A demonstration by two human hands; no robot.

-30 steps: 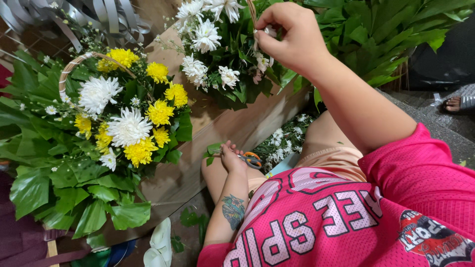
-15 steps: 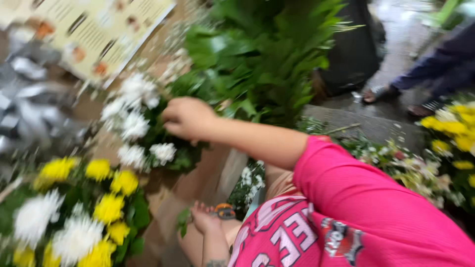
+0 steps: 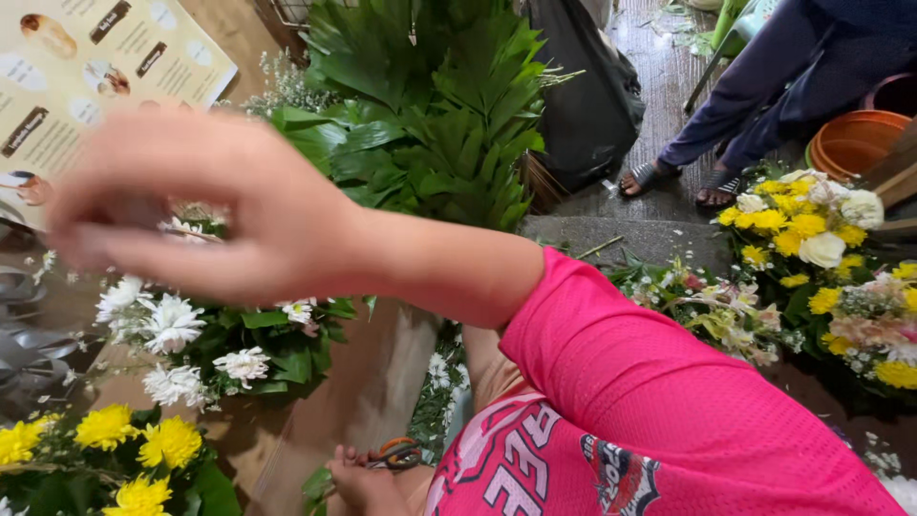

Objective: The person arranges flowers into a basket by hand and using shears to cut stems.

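Though blurred past fine reading, plainly raised and nearest the camera: right hand (image 3: 210, 210), palm down, fingers drawn loosely together and pointing left, at the end of a bare forearm from a pink sleeve (image 3: 650, 382). Cannot tell whether pinched on anything or empty. Directly beneath and beyond it, white chrysanthemums (image 3: 172, 325), heads up, stems running down and toward the body into a brown paper wrap (image 3: 368, 382). Apart from the blooms, not touching as far as can be seen. Lower left, yellow chrysanthemums (image 3: 167, 441), farther from the fingers than the white ones.

Low at the bottom edge, well apart from all this, left hand (image 3: 355, 483), only partly in view, touching orange-handled scissors (image 3: 396, 451) lying with handles to the right. Grip hidden, so no telling whether closed on them. Clearly the nearer hand to the white blooms: the right.

Behind, a tall bundle of green leaves (image 3: 430, 124) and a printed sheet (image 3: 95, 67). At far right, another bouquet (image 3: 802, 225), an orange pot (image 3: 855, 143), and another person's sandalled feet (image 3: 659, 177) on the wet floor.
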